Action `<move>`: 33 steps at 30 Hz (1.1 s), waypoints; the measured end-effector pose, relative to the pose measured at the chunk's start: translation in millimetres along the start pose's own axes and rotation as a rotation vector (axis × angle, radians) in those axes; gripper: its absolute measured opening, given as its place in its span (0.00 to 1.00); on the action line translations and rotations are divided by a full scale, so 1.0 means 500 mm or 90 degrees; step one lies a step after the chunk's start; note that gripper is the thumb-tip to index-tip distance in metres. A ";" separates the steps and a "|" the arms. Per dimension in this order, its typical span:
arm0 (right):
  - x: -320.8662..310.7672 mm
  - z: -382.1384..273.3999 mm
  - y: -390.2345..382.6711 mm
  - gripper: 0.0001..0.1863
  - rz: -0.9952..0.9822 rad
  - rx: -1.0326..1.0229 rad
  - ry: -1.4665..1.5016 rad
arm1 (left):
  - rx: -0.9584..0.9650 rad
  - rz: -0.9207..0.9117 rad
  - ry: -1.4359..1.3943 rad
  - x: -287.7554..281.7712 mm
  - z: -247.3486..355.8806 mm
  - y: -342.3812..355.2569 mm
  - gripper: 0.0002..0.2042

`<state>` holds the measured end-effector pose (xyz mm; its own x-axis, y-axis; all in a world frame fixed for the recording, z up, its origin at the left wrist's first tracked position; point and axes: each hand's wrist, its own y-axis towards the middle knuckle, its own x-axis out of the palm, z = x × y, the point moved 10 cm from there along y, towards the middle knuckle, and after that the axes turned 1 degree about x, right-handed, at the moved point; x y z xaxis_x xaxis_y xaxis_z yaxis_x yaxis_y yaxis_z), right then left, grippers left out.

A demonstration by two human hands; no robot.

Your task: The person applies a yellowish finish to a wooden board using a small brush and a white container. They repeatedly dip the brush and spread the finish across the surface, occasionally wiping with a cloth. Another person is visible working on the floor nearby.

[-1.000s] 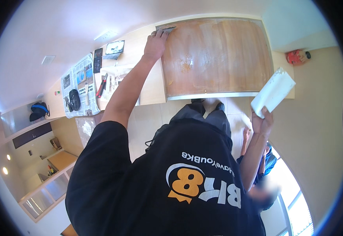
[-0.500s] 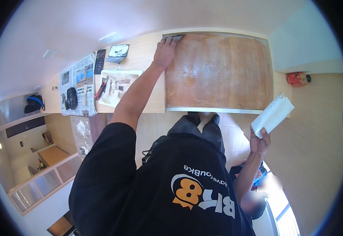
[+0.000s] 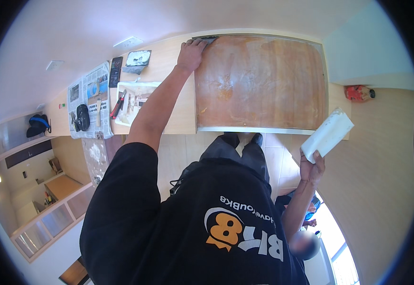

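My left hand (image 3: 190,54) reaches to the far left corner of a brown wooden panel (image 3: 261,83) set into a pale worktop. Its fingers are closed on a dark flat scraper blade (image 3: 210,40), which lies along the panel's back edge. Held up at the right, beyond the panel's near corner, is a white oblong piece (image 3: 328,134) with greyish smears at its far end. My right hand (image 3: 312,168) grips it from below by the lower end; its exact kind cannot be made out.
Left of the panel are a white tray (image 3: 121,85) with a red-handled cutter (image 3: 118,104), a phone (image 3: 115,71), a smeared grey plate (image 3: 137,59) and newspaper (image 3: 89,128) under a black object (image 3: 82,117). A red bottle (image 3: 357,93) lies right. Another person (image 3: 306,244) is behind, lower right.
My left hand and the dark blade have shifted slightly left and farther into the panel's corner. The white piece stays in my right hand, almost unmoved. The view has shifted slightly.
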<state>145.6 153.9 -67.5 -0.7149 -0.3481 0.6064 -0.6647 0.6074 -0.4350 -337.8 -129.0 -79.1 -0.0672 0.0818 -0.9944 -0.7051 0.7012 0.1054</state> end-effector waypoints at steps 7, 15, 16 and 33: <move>-0.007 0.008 0.016 0.39 -0.024 0.019 0.009 | -0.041 -0.037 -0.086 -0.015 -0.010 0.017 0.23; 0.004 0.002 0.017 0.38 -0.032 0.019 -0.014 | 0.042 -0.025 -0.199 -0.056 0.093 -0.059 0.23; 0.009 0.002 0.018 0.38 -0.034 0.022 -0.018 | 0.047 0.005 -0.256 -0.071 0.102 -0.072 0.23; 0.149 -0.030 0.134 0.47 -0.137 0.124 -0.072 | -0.539 0.075 -0.202 -0.072 -0.039 -0.072 0.15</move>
<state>51.1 179.6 -41.5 -0.5650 -0.5384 0.6252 -0.8251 0.3665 -0.4300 -323.5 -170.9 -47.2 -0.0622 0.3987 -0.9150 -0.9970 -0.0678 0.0382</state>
